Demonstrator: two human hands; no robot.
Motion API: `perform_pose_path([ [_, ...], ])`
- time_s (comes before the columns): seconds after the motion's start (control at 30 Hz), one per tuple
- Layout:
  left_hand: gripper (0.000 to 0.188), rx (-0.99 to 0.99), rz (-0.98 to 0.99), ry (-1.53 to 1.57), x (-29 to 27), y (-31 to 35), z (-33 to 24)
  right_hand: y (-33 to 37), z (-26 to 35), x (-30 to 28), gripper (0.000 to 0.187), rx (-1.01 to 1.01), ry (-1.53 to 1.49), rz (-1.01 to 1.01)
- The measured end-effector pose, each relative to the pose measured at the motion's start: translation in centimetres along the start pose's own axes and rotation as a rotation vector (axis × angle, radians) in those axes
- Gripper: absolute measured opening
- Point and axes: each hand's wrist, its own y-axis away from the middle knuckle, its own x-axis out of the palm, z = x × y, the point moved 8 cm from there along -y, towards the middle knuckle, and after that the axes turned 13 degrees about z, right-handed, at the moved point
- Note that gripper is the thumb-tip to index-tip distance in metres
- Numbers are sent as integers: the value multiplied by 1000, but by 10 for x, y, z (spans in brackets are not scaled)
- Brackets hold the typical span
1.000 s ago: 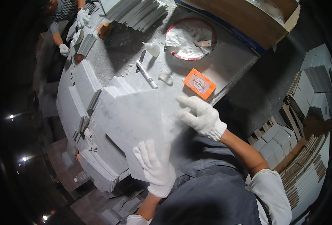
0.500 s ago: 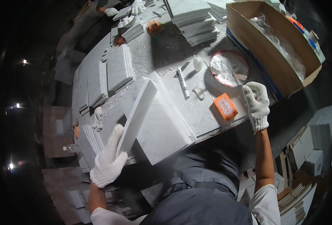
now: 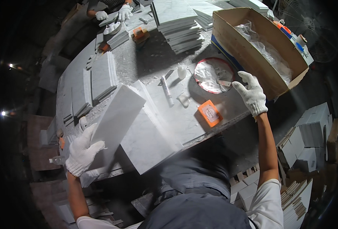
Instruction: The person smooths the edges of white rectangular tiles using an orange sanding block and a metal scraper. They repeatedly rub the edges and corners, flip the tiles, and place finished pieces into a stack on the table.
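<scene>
My white-gloved left hand (image 3: 83, 150) grips the lower left end of a pale grey marble tile (image 3: 117, 116), which is raised and tilted. Under and beside it, a stack of similar tiles (image 3: 150, 141) lies at the table's near edge. On the right, my gloved right hand (image 3: 251, 93) is open, thumb and fingers apart, with nothing visible between them. Just left of its thumb, a small scraper (image 3: 224, 83) rests on a round, red-rimmed dish of white paste (image 3: 207, 89). Nearer to me sits an orange block (image 3: 210, 113) with a pale label.
A marker-like tube (image 3: 167, 91), a small white bottle (image 3: 182, 71) and a crumpled scrap (image 3: 183, 100) lie mid-table. An open cardboard box (image 3: 249, 49) holds clear plastic at the far right. More tile stacks (image 3: 178, 28) stand behind. Another person's gloved hands (image 3: 124, 13) work at the far left.
My left hand has turned the tile so its broad face shows rather than its edge. My right hand's fingers have spread and come closer to the scraper. The whole view has shifted.
</scene>
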Motion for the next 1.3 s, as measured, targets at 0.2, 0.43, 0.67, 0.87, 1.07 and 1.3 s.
perform_pose_path([
  [0.2,55,89,-2,-55,-22,-17,19,-19,10,31,49,-3,246,177],
  [0.43,49,196,6,-220,-33,-21,10,-43,3,54,22,7,262,156],
  [0.67,49,327,125,-90,-15,-27,-15,-26,24,7,18,103,-203,68],
  [0.87,46,474,112,-146,-16,-36,-37,-12,118,37,40,-85,-680,435],
  [1.07,37,487,-163,-409,-8,-28,-51,9,240,99,34,-499,-588,1091],
  [1.3,25,534,-237,-445,0,-35,-50,34,294,104,28,-733,-11,1231],
])
